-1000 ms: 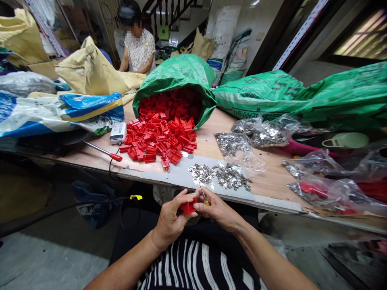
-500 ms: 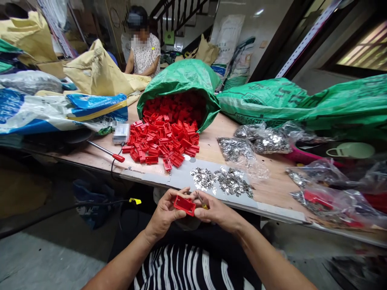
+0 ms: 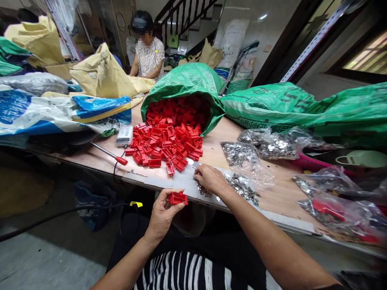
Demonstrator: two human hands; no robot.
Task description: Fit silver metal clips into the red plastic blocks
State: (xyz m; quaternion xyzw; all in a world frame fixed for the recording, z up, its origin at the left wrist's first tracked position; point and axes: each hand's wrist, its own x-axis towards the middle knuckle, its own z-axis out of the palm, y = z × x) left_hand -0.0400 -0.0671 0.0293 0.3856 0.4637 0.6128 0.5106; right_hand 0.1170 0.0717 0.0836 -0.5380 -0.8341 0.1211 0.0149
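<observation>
A red plastic case (image 3: 177, 198), open-topped like a small battery holder, is pinched in my left hand (image 3: 163, 213) in front of the table edge. Out over the table, my right hand (image 3: 210, 177) is closed, with the thin metal tip of a small tool (image 3: 195, 168) showing at its fingertips; the rest of the tool is hidden. Beneath that hand lies a pile of small metal pieces (image 3: 204, 191), partly covered by it. A second metal pile (image 3: 242, 187) is just to the right. Many loose red cases (image 3: 166, 145) are heaped beyond.
The heap spills from a green sack (image 3: 187, 78). A red-handled rod (image 3: 110, 154) and a small white box (image 3: 123, 134) lie left of it. Clear bags of metal parts (image 3: 242, 153) and a pink basket (image 3: 311, 161) stand right. Another person (image 3: 148, 52) sits behind.
My right hand has left the red case and moved forward over the near metal pile. My left hand keeps the case, now tipped more level. The view has shifted slightly.
</observation>
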